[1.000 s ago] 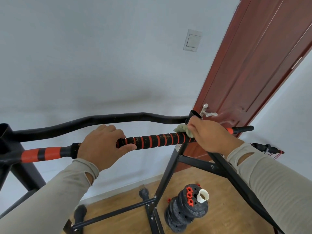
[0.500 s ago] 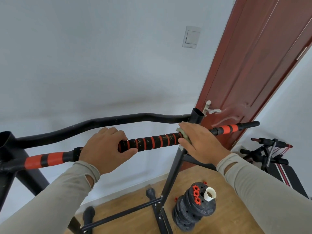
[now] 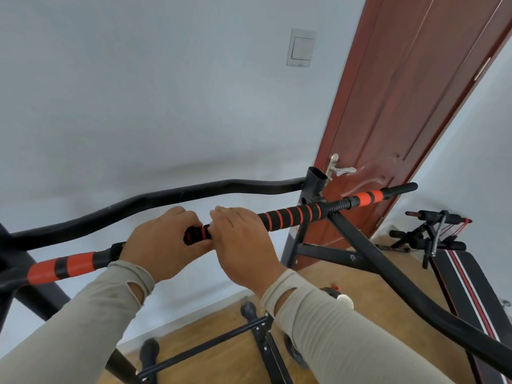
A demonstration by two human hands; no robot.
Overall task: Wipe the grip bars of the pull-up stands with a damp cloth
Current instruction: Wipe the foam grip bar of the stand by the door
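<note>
Left hand (image 3: 159,243): wrapped round the bar (image 3: 291,216).
Right hand (image 3: 243,245): curled over the bar, just beside the left; cloth hidden.

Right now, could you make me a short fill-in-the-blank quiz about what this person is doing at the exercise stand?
1. Both hands, the left hand and the right hand, rest on the striped ____ bar.
2. The foam stripes on that bar are black and ____.
3. The door behind the stand is reddish-____.
4. A light switch sits on the ____ left of the door.

Missing words: grip; orange; brown; wall
</note>
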